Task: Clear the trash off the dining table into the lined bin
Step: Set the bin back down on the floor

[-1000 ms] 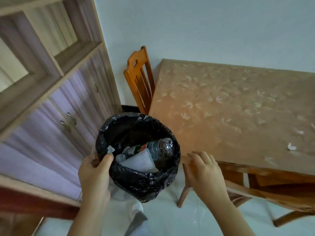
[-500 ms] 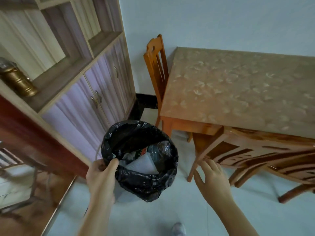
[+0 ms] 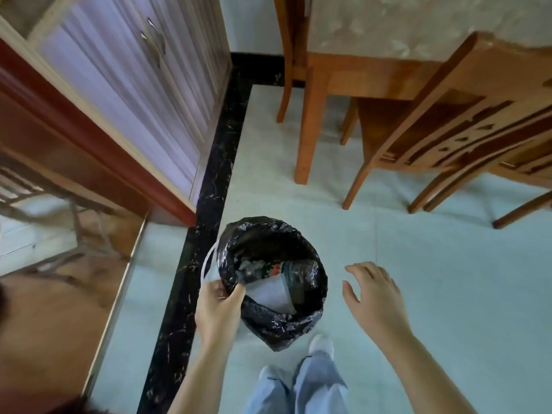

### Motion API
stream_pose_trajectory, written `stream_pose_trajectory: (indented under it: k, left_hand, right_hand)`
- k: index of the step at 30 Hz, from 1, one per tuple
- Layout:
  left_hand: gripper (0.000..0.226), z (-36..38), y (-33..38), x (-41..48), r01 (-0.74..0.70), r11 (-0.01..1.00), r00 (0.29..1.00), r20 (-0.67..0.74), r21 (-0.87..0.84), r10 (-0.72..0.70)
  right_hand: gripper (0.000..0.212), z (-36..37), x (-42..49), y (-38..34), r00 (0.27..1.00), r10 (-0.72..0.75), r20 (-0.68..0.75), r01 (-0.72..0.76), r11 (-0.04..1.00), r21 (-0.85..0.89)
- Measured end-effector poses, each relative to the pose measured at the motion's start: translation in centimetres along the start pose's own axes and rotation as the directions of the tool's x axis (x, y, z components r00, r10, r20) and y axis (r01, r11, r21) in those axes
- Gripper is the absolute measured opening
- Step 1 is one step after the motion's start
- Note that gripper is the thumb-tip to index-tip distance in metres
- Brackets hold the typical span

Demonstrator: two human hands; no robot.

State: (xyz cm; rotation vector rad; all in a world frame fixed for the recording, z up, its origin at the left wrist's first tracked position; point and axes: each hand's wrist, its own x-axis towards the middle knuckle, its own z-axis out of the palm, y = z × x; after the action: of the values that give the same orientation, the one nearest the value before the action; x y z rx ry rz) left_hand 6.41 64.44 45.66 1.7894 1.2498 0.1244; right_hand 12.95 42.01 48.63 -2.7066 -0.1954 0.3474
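Head view: lined bin [image 3: 277,327] gripped at its rim, trash inside
At the near-left rim the left hand [image 3: 219,306] pinches the black liner; the lined bin sits low over the pale floor [image 3: 448,279], just beside its black border strip [image 3: 209,204], with a plastic bottle [image 3: 268,268] and white paper [image 3: 271,295] inside. To its right the right hand [image 3: 376,297] is released, fingers spread, holding nothing. Beyond, the tabletop [image 3: 403,22] edge and a wooden chair [image 3: 448,109]
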Motion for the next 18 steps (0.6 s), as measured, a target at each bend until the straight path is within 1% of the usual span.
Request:
stream_pose_trajectory:
  k: [3,5,7,9,10,12,14,16,18]
  left_hand:
    - [0.030,2.3,-4.1,1.0,0.015,0.989,1.000,0.005,0.144,-0.016]
    - [0.030,4.3,-7.0,2.0,0.047,0.972,0.999,0.013,0.231,-0.052]
    - [0.034,6.5,-10.3,3.3,0.047,0.948,0.999,0.008,0.316,-0.052]
    - [0.035,8.7,-13.6,4.9,0.066,0.932,0.998,-0.017,0.358,-0.064]
    - [0.031,9.8,-15.3,5.6,0.085,0.929,0.996,-0.025,0.361,-0.081]
    - [0.016,12.0,-18.3,7.0,0.136,0.929,0.991,-0.032,0.344,-0.133]
    - [0.020,14.4,-21.1,8.1,0.166,0.943,0.986,-0.033,0.288,-0.163]
    - [0.023,16.9,-23.6,9.1,0.164,0.954,0.986,-0.035,0.252,-0.160]
    - [0.022,19.4,-25.9,10.1,0.174,0.959,0.985,-0.035,0.224,-0.171]
  right_hand:
    - [0.026,4.4,0.2,1.7,0.997,0.060,0.052,-0.062,0.998,0.025]
    - [0.027,8.0,0.4,3.0,0.994,0.069,0.088,-0.072,0.997,0.034]
    - [0.027,11.9,0.8,4.4,0.989,0.070,0.134,-0.075,0.997,0.034]
    - [0.027,15.6,1.3,6.0,0.984,0.067,0.166,-0.075,0.996,0.043]
    - [0.027,17.4,1.6,6.8,0.981,0.067,0.180,-0.077,0.996,0.046]
    - [0.029,20.7,2.3,8.6,0.978,0.064,0.199,-0.074,0.997,0.040]
    - [0.030,23.7,3.2,10.4,0.976,0.061,0.209,-0.069,0.997,0.029]
    - [0.032,26.2,4.2,12.1,0.973,0.066,0.222,-0.072,0.997,0.019]
    - [0.034,28.5,5.1,13.7,0.971,0.074,0.228,-0.076,0.997,0.003]
